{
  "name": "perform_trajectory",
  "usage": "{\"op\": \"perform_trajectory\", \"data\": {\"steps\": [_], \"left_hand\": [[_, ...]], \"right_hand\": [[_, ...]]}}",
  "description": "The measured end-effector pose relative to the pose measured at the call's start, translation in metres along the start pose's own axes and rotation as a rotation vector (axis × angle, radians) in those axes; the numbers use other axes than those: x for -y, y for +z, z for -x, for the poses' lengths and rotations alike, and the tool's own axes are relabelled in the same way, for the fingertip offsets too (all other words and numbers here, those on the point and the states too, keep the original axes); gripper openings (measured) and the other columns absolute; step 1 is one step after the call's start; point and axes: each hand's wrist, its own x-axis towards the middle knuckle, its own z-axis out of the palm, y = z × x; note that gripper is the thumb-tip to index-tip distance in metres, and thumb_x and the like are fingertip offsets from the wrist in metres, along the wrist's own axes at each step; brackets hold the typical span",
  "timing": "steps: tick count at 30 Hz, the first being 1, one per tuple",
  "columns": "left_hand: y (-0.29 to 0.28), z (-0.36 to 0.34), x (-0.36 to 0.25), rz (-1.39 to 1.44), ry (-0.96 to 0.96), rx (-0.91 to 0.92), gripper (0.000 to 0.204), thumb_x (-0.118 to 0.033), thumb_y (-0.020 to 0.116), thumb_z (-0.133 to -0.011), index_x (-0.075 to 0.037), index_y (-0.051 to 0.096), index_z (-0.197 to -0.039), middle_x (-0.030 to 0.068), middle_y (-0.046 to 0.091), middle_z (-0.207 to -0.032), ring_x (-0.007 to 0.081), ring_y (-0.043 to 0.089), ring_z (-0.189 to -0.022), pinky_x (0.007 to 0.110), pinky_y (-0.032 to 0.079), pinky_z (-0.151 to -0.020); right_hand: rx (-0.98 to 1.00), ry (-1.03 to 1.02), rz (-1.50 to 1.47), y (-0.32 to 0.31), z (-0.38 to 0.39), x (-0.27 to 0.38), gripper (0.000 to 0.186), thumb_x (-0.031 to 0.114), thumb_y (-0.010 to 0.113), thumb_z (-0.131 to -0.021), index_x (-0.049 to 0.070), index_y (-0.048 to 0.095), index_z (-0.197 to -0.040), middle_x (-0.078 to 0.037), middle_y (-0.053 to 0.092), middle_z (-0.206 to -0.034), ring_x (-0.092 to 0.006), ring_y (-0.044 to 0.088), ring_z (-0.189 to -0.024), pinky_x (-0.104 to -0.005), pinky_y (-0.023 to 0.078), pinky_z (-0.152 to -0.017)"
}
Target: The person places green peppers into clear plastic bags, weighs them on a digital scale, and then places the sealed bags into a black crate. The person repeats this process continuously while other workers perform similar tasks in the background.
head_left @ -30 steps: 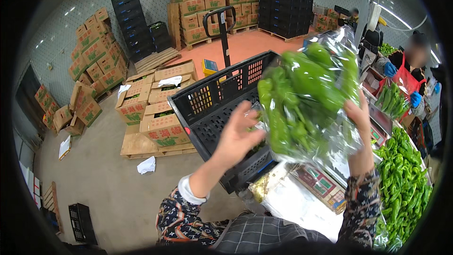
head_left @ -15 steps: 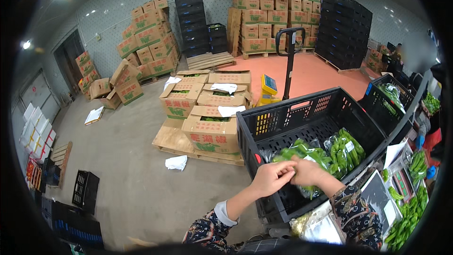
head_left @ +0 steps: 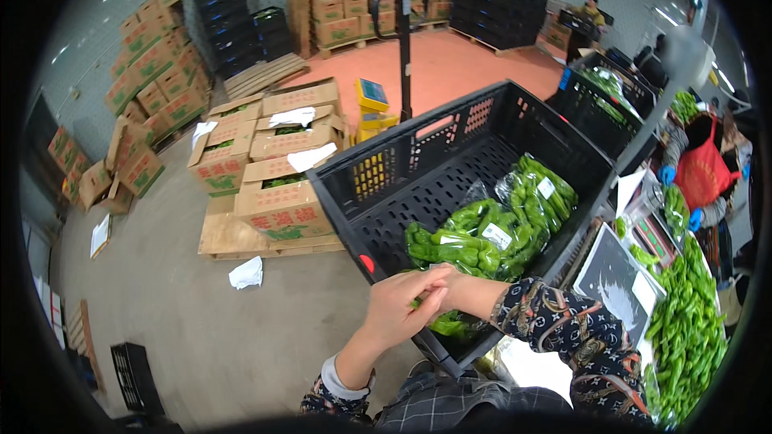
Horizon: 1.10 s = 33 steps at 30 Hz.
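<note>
My left hand (head_left: 402, 309) and my right hand (head_left: 466, 288) meet over the near left corner of a black plastic crate (head_left: 418, 149). Both have their fingers closed together at the top of a clear bag of green peppers (head_left: 450, 325), whose lower part shows beneath them; the exact grip is partly hidden by the hands. Beyond my fingers, inside the crate, lie more bagged green peppers (head_left: 474, 249) with white labels. Another labelled bag (head_left: 540, 189) rests against the crate's right side.
Loose green peppers (head_left: 687, 329) cover the table at right, beside a dark-topped board (head_left: 615, 281) and a scale (head_left: 653, 239). A blue-gloved co-worker's hand (head_left: 667, 175) is near a red bag (head_left: 708, 169). Open pepper cartons (head_left: 281, 209) stand on a pallet at left, before a pallet jack (head_left: 406, 56).
The view has swung right and down, so the crate appears further left. My hands have stayed together and now sit over the crate's near corner, with the bag lower beneath them.
</note>
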Motion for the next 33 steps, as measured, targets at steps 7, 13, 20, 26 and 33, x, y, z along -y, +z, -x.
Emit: {"op": "perform_trajectory", "data": {"steps": [7,13,20,26,33], "left_hand": [[0.005,-0.001,0.006,-0.064,0.1,-0.008,0.021,-0.009,0.063,-0.076,-0.005,0.062,-0.097,0.0071,0.064,-0.077,0.017,0.062,-0.065,0.026,0.048,-0.057],[0.011,0.007,0.004,-0.095,0.08,-0.007,0.02,-0.014,0.058,-0.079,-0.007,0.06,-0.098,0.0072,0.058,-0.069,0.0226,0.058,-0.06,0.032,0.045,-0.053],[0.014,0.004,0.003,-0.155,0.122,-0.058,0.018,-0.017,0.058,-0.079,-0.007,0.061,-0.094,0.0071,0.061,-0.074,0.0236,0.059,-0.065,0.033,0.046,-0.056],[0.009,0.004,0.008,-0.135,0.162,-0.14,0.019,-0.011,0.063,-0.074,-0.008,0.064,-0.093,0.0067,0.063,-0.071,0.0197,0.061,-0.06,0.029,0.047,-0.052],[0.013,-0.001,-0.002,-0.211,0.057,-0.005,0.016,-0.013,0.06,-0.075,-0.009,0.064,-0.09,0.0047,0.063,-0.071,0.0195,0.06,-0.06,0.028,0.045,-0.049]], "right_hand": [[0.09,0.401,0.015,0.003,-0.002,-0.027,0.043,0.034,0.059,-0.075,0.017,0.05,-0.114,-0.011,0.062,-0.096,-0.0267,0.059,-0.096,-0.0368,0.048,-0.074],[-0.51,0.213,0.144,-0.003,0.026,-0.056,0.047,0.039,0.066,-0.068,0.01,0.053,-0.103,-0.015,0.059,-0.088,-0.03,0.06,-0.083,-0.0379,0.048,-0.063],[0.125,0.259,-0.054,0.035,0.026,-0.141,0.066,0.058,0.038,-0.083,0.0,0.056,-0.109,-0.015,0.063,-0.097,-0.0249,0.06,-0.081,-0.0348,0.047,-0.071],[0.404,0.38,-0.359,0.027,0.013,-0.116,0.098,0.084,0.028,-0.065,-0.003,0.063,-0.094,-0.018,0.062,-0.095,-0.0298,0.056,-0.095,-0.0398,0.041,-0.085],[0.169,0.37,-0.299,0.017,0.03,-0.099,0.088,0.065,0.058,-0.066,-0.008,0.05,-0.114,-0.023,0.052,-0.116,-0.0331,0.052,-0.105,-0.0379,0.041,-0.089]]}}
